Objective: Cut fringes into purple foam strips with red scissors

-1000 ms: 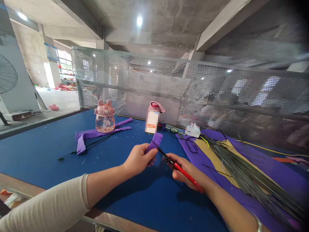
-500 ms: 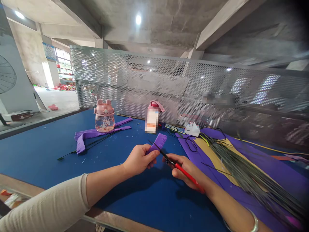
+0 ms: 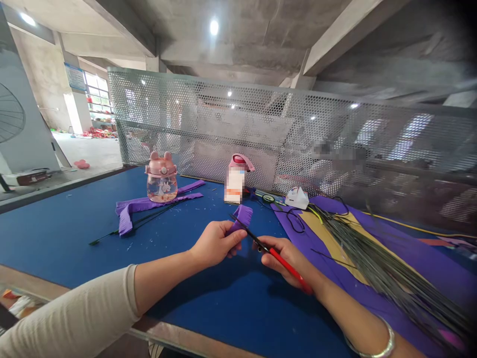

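My left hand (image 3: 215, 242) is closed in a pinch on a folded purple crepe paper strip (image 3: 241, 217) held above the blue table (image 3: 74, 219). My right hand (image 3: 288, 258) is closed on red-handled scissors (image 3: 278, 257). Their dark blades reach up and left across the lower part of the purple strip. Both hands are close together near the table's middle.
A pink water bottle (image 3: 161, 177) stands on purple paper strips (image 3: 128, 207) with thin dark stems at back left. A pink-capped bottle (image 3: 236, 179) and a white object (image 3: 297, 198) stand by the perforated metal screen (image 3: 261, 134). A bundle of green wire stems (image 3: 380, 268) lies on purple and yellow sheets at right.
The purple strip has shifted slightly between frames, tilting right and back. The scissors stay against it; both hands hold nearly the same place.
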Demonstrator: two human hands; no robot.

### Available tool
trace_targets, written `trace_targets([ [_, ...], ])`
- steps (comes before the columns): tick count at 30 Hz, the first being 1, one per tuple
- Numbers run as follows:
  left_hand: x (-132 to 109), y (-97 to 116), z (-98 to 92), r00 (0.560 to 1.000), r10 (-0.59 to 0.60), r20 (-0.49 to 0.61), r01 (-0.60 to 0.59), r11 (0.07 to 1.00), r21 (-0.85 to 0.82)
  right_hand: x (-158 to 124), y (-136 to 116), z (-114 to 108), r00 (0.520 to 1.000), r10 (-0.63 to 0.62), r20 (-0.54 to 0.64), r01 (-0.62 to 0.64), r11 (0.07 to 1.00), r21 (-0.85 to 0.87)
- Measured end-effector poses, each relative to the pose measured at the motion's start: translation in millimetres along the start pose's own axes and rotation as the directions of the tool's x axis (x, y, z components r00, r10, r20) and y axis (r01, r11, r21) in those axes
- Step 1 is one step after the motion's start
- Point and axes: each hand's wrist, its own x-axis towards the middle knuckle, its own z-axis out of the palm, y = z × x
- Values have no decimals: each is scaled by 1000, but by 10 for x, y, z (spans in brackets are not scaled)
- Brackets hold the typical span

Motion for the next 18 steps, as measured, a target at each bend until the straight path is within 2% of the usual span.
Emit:
trace_targets([
  [6,9,-14,3,1000,0,3,0,1000,14,4,70,1,1000,31,-5,-31,1000,0],
  [11,12,-24,4,1000,-10,-6,10,1000,17,22,11,-22,999,51,-8,-51,998,-41],
  [17,55,-31,-43,991,-35,-126,37,999,16,-130,-78,-358,973,202,112,-195,978,-76],
  [18,62,-20,-52,989,-42,-144,40,999,-15,-148,-57,-418,974,208,91,-204,977,-56],
])
